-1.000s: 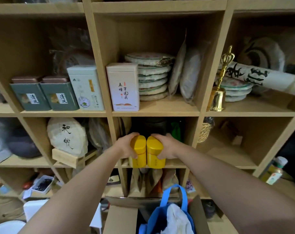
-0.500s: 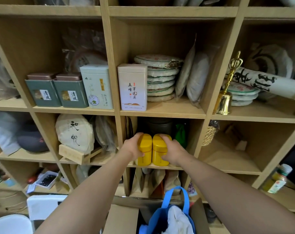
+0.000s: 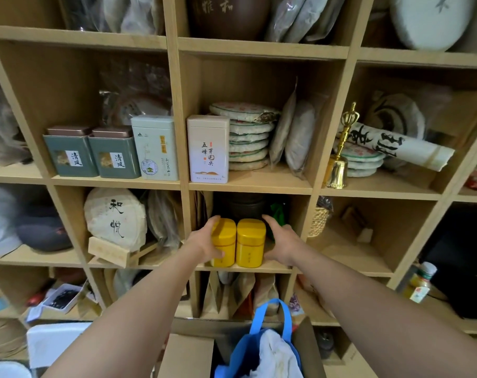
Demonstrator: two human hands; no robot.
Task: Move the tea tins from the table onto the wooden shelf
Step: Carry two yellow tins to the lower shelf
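Two yellow tea tins stand upright and touching on the board of the middle compartment of the wooden shelf [image 3: 275,186], in front of a dark jar. My left hand [image 3: 204,242] wraps the left yellow tin [image 3: 226,241], thumb across its front. My right hand [image 3: 282,241] cups the right yellow tin [image 3: 250,242] from the right side, fingertips at its top rear corner and palm slightly off its wall. Both tins rest near the front edge of the board.
One compartment higher stand a cream tin [image 3: 208,148], a pale green tin [image 3: 155,147] and two dark green tins [image 3: 91,152], beside stacked tea cakes [image 3: 247,137]. A gold bell [image 3: 338,162] stands to the right. Below my arms are a blue bag [image 3: 259,347] and a cardboard box [image 3: 185,356].
Both hands have carried the two yellow tins forward and set them down on the shelf board. My view has moved closer to the shelf and tilted upward.
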